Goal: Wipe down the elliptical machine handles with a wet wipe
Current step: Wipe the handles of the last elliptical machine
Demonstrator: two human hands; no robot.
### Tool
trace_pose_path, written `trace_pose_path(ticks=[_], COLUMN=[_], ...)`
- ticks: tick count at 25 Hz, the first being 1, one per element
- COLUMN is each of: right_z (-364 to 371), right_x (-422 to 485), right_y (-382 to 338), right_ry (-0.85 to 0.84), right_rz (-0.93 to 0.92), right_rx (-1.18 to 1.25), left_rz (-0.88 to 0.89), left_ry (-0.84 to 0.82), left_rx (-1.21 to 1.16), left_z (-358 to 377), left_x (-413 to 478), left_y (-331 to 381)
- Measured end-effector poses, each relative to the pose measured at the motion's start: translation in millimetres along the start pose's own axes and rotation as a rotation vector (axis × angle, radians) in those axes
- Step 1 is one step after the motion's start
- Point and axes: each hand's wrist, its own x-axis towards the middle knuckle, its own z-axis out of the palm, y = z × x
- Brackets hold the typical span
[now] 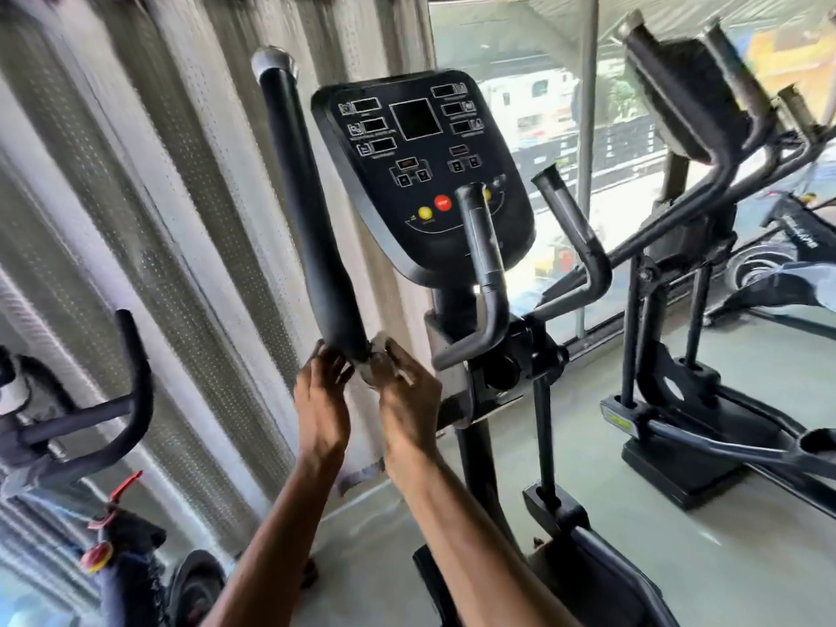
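Observation:
The elliptical's long black left handle (307, 205) rises from the centre of the head view to a silver cap at the top. At its lower end a white wet wipe (379, 355) is wrapped around the bar. My right hand (409, 400) grips the wipe against the handle. My left hand (322, 400) touches the handle's bottom from the left, fingers curled around it. The console (420, 174) stands behind. Two shorter black fixed handles, the inner handle (486, 264) and the right handle (574, 237), stick up in front of and beside it.
A second elliptical (687, 264) stands to the right by the window (520, 110). An exercise bike's handlebar (131, 391) is at the left. Perforated grey blinds (135, 219) hang behind the machine. The floor (633, 558) is pale green.

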Motion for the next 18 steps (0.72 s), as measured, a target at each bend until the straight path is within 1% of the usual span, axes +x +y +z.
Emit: trace_pose_path(ticks=[2, 4, 5, 7, 9, 10, 11, 13, 15, 18], right_z=[0, 3, 4, 4, 3, 4, 4, 4, 1, -8], right_x=[0, -7, -12, -19, -23, -21, -19, -18, -17, -7], right_y=[-1, -14, -21, -31, -36, -33, -32, -34, -35, -23], right_ry=[-0.009, -0.003, -0.005, -0.046, -0.037, -0.018, -0.007, -0.036, -0.075, -0.117], right_rz=[0.014, -0.003, -0.054, -0.226, -0.371, -0.380, -0.347, -0.299, -0.362, -0.440], right_rx=[-0.064, 0.002, 0.039, 0.062, -0.054, -0.103, -0.120, -0.070, -0.048, -0.152], left_rz=[0.043, 0.086, 0.094, 0.119, 0.153, 0.173, 0.185, 0.206, 0.231, 0.268], left_ry=[-0.004, -0.021, -0.022, -0.039, -0.045, -0.048, -0.049, -0.060, -0.037, 0.011], left_rx=[0.010, 0.019, 0.026, 0.067, 0.121, 0.142, 0.155, 0.188, 0.248, 0.327], left_z=[0, 0, -1, 2, 5, 4, 3, 1, 2, 4], left_x=[-8, -14, -16, -20, -24, -27, -29, -30, -27, -28], left_y=[20, 37, 44, 57, 64, 66, 65, 64, 60, 52])
